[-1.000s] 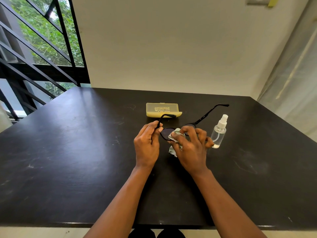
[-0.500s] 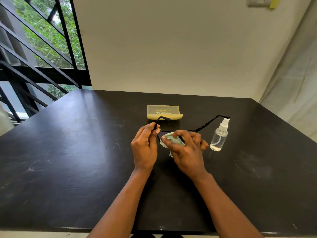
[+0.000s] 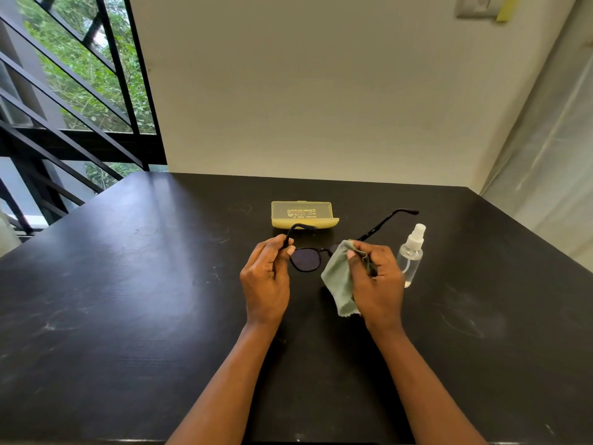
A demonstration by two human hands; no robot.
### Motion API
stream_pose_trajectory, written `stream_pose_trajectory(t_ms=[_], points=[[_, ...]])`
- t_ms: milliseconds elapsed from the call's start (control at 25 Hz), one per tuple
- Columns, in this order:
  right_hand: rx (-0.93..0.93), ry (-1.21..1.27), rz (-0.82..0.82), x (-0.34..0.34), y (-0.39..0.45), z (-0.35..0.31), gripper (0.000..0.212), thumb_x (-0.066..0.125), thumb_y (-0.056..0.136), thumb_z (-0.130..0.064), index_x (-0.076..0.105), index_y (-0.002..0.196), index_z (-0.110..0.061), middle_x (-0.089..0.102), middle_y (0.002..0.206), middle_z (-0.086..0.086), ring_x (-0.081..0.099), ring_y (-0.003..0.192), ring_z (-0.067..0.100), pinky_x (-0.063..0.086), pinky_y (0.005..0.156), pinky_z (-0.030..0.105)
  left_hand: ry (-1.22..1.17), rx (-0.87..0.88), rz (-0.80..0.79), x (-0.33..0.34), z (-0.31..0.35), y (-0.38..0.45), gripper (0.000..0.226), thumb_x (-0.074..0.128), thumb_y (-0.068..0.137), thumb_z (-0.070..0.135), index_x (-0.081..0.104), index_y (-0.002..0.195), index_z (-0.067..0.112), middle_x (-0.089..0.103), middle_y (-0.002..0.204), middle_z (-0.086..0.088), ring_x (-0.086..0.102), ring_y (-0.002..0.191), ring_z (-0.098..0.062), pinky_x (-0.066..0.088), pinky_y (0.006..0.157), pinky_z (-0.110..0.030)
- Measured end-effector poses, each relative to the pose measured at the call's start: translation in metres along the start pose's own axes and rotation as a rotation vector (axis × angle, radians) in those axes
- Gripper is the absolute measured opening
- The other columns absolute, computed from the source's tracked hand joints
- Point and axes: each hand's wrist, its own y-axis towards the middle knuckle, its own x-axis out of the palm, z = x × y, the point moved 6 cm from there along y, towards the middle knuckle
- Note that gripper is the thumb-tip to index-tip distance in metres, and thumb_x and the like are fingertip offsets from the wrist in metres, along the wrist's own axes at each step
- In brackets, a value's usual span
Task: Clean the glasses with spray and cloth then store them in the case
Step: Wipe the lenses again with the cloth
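Observation:
Black-framed glasses (image 3: 305, 259) with dark lenses are held above the black table (image 3: 128, 300), arms unfolded and pointing away from me. My left hand (image 3: 266, 277) pinches the frame at its left hinge. My right hand (image 3: 377, 281) grips a pale green cloth (image 3: 338, 281) wrapped over the right lens, which is hidden by it. The left lens is bare and in plain sight. A small clear spray bottle (image 3: 411, 255) with a white nozzle stands upright just right of my right hand. A closed yellow case (image 3: 303, 213) lies behind the glasses.
A pale wall runs along the table's far edge. A black metal window grille (image 3: 80, 101) is at the far left and a translucent curtain (image 3: 545, 187) at the right. The table's near edge lies at the bottom of the view.
The cloth and my right hand have shifted from the left lens to the right lens, so the left lens is now uncovered. My left hand keeps its hold on the frame.

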Motion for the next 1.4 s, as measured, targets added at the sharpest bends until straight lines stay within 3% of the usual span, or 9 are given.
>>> stream_pose_trajectory(t_ms=[240, 320, 480, 840, 960, 1080, 1200, 1320, 1400], points=[[0.226, 0.183, 0.002, -0.001, 0.001, 0.006, 0.017, 0.062, 0.086, -0.013, 0.064, 0.103, -0.017, 0.063, 0.095, -0.004, 0.059, 0.088, 0.006, 0.049, 0.073, 0.012, -0.004, -0.021, 0.008, -0.001, -0.002, 0.000, 0.025, 0.062, 0.083, 0.000, 0.064, 0.108, 0.000, 0.061, 0.097, 0.000, 0.056, 0.092, 0.017, 0.046, 0.080, -0.004], [0.014, -0.012, -0.049, 0.008, -0.004, -0.006, 0.018, 0.063, 0.086, -0.022, 0.066, 0.103, -0.020, 0.064, 0.094, -0.005, 0.058, 0.089, 0.007, 0.048, 0.072, 0.020, 0.004, -0.011, -0.002, 0.000, -0.001, -0.001, 0.025, 0.062, 0.082, -0.002, 0.064, 0.107, 0.000, 0.061, 0.098, 0.000, 0.056, 0.093, 0.015, 0.046, 0.081, -0.004], [-0.439, -0.729, -0.171, 0.042, -0.019, -0.015, 0.052, 0.042, 0.080, -0.056, 0.064, 0.114, -0.024, 0.062, 0.102, -0.001, 0.040, 0.099, 0.015, 0.039, 0.069, 0.036, 0.015, 0.010, -0.042, 0.003, 0.003, -0.003, 0.026, 0.061, 0.082, -0.006, 0.064, 0.107, -0.001, 0.061, 0.099, 0.000, 0.056, 0.098, 0.003, 0.045, 0.082, -0.003], [-0.627, -0.718, -0.173, 0.053, -0.024, -0.020, 0.037, 0.053, 0.075, -0.024, 0.066, 0.109, -0.030, 0.065, 0.105, -0.002, 0.039, 0.101, 0.022, 0.036, 0.065, 0.039, 0.020, 0.006, -0.043, 0.001, 0.001, -0.003, 0.027, 0.062, 0.081, -0.005, 0.064, 0.107, 0.000, 0.060, 0.098, 0.001, 0.056, 0.094, 0.014, 0.045, 0.079, -0.003], [-0.652, -0.686, -0.167, 0.049, -0.023, -0.022, 0.034, 0.062, 0.073, -0.021, 0.069, 0.105, -0.031, 0.067, 0.100, -0.005, 0.039, 0.099, 0.020, 0.027, 0.065, 0.037, 0.037, 0.002, -0.016, 0.000, 0.001, -0.001, 0.026, 0.063, 0.080, -0.005, 0.064, 0.106, -0.001, 0.060, 0.097, 0.001, 0.056, 0.095, 0.004, 0.045, 0.079, -0.002], [-0.639, -0.645, -0.201, 0.046, -0.023, -0.018, 0.042, 0.077, 0.065, -0.013, 0.070, 0.102, -0.030, 0.068, 0.098, -0.005, 0.039, 0.098, 0.020, 0.030, 0.063, 0.039, 0.055, 0.000, 0.004, -0.002, 0.000, 0.000, 0.025, 0.064, 0.080, -0.005, 0.065, 0.105, -0.002, 0.060, 0.096, 0.001, 0.055, 0.096, 0.000, 0.044, 0.079, -0.001], [-0.551, -0.529, -0.216, 0.042, -0.019, -0.012, 0.036, 0.072, 0.068, -0.012, 0.071, 0.100, -0.028, 0.067, 0.095, -0.004, 0.041, 0.096, 0.017, 0.030, 0.063, 0.035, 0.063, 0.003, -0.002, -0.003, 0.001, 0.000, 0.026, 0.064, 0.080, -0.005, 0.064, 0.106, -0.002, 0.060, 0.096, 0.001, 0.054, 0.096, 0.001, 0.043, 0.079, 0.000], [-0.310, -0.329, -0.214, 0.036, -0.012, -0.006, 0.029, 0.069, 0.078, -0.011, 0.071, 0.101, -0.029, 0.065, 0.091, -0.010, 0.048, 0.091, 0.015, 0.040, 0.067, 0.033, 0.059, -0.004, 0.003, -0.003, 0.001, 0.001, 0.026, 0.064, 0.079, -0.005, 0.065, 0.106, -0.002, 0.059, 0.096, 0.001, 0.054, 0.097, 0.001, 0.042, 0.078, 0.002], [-0.106, -0.182, -0.208, 0.029, -0.006, -0.004, 0.028, 0.069, 0.081, -0.012, 0.067, 0.101, -0.032, 0.062, 0.091, -0.017, 0.053, 0.089, 0.011, 0.043, 0.074, 0.019, 0.056, -0.013, 0.015, -0.004, 0.002, 0.001, 0.026, 0.065, 0.079, -0.004, 0.065, 0.105, -0.002, 0.059, 0.096, 0.001, 0.053, 0.096, 0.002, 0.041, 0.078, 0.002]])
